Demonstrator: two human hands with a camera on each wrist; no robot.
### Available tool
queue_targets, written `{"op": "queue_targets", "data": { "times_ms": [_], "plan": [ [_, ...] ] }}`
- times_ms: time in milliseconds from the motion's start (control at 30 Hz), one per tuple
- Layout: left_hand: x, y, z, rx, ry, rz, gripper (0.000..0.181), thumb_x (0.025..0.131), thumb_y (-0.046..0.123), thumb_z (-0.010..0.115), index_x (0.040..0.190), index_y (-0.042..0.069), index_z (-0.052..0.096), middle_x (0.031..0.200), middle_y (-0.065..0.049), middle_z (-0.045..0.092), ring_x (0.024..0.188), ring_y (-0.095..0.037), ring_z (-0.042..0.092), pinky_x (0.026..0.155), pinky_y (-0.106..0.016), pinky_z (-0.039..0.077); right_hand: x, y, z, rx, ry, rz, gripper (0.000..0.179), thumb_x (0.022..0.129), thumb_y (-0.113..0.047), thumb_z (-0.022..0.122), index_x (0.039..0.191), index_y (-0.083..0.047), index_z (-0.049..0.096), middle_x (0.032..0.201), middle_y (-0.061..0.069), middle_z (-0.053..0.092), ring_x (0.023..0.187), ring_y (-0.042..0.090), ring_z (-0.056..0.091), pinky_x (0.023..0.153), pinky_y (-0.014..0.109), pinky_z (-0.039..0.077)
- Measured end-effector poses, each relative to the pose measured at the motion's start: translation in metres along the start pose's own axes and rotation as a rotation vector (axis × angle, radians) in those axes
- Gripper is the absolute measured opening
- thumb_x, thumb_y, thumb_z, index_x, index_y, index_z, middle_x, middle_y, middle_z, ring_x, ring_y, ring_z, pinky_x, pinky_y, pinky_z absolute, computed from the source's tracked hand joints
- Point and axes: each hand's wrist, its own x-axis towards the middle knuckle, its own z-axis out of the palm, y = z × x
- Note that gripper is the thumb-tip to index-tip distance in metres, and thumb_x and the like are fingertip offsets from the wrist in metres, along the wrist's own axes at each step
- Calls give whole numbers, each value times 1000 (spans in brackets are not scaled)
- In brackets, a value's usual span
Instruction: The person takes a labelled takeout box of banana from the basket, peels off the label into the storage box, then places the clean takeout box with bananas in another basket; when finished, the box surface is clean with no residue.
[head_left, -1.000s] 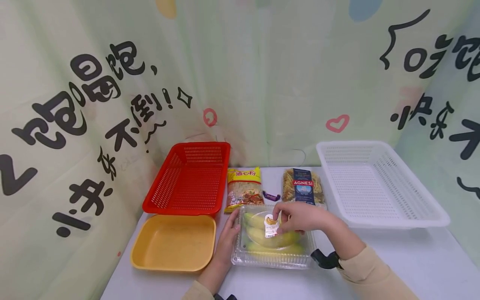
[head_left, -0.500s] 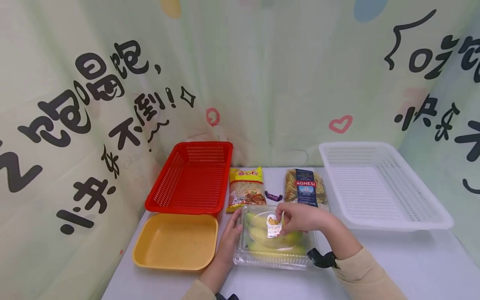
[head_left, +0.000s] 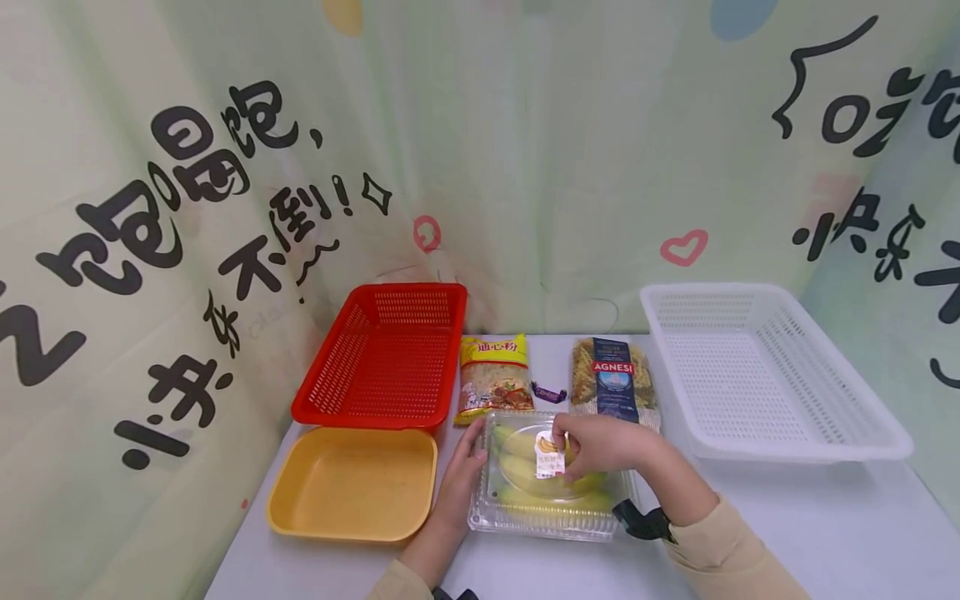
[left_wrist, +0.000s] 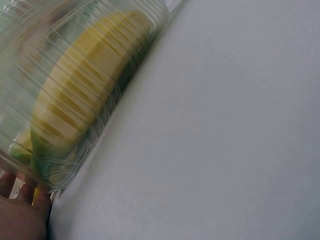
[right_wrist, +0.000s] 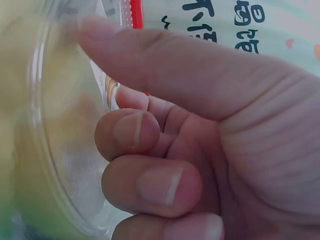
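A clear plastic clamshell box with yellow bananas inside lies on the white table. On its lid is a white label with a banana picture. My left hand rests along the box's left side, fingers extended against the wall; in the left wrist view its fingertips touch the box's corner. Over the lid, my right hand has its index finger and thumb at the label's right edge, pinching there. Its other fingers are curled in the right wrist view, with the thumb reaching across the label.
Behind the box lie a yellow pasta bag, a purple-wrapped candy and an AGNESI pasta bag. A red basket and a yellow tub stand left, a white basket right.
The head view has shifted slightly. My right thumb has slid toward the label's lower right corner, farther from the index finger. The left hand and box stay put.
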Motion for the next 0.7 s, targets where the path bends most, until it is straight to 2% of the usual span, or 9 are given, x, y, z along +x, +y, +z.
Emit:
{"op": "queue_targets", "data": {
  "times_ms": [67, 267, 367, 467, 700],
  "plan": [
    [0, 0, 0, 4, -1, 4, 59, 99, 27, 42, 156, 26, 28, 166, -2, 17, 154, -27, 8, 124, -50, 10, 1, 1, 0, -2, 0, -17, 32, 77, -16, 82, 94, -16, 55, 71, 0, 49, 64, 14, 44, 54, 28, 36],
    [1, -1, -1, -2, -20, 23, 61, 99, 27, 42, 157, 22, 25, 167, -5, 15, 154, -29, 9, 124, -51, 10, 3, 8, -2, -32, -14, -161, 15, 83, -14, 75, 87, -21, 62, 68, -6, 45, 62, 8, 42, 55, 24, 35],
    [1, -1, -1, -4, -20, 21, 61, 99, 29, 43, 157, 23, 25, 166, -4, 16, 154, -28, 10, 124, -50, 12, 3, 8, -2, -45, -10, -204, 13, 88, -12, 69, 83, -23, 64, 66, -10, 44, 61, 5, 41, 55, 21, 35],
    [1, -1, -1, -15, -20, 19, 61, 99, 28, 43, 157, 24, 25, 166, -3, 17, 154, -27, 12, 124, -48, 13, 3, 7, -2, -36, -15, -232, 14, 91, -11, 65, 82, -21, 62, 65, -11, 43, 59, 3, 41, 54, 20, 36],
    [0, 0, 0, -23, -26, 11, 60, 99, 28, 42, 157, 26, 26, 166, -1, 18, 153, -26, 15, 124, -47, 16, 2, 8, -1, 32, -75, -207, 15, 97, -13, 60, 83, -17, 57, 60, -9, 43, 45, 5, 44, 47, 21, 39]
  ]
}}
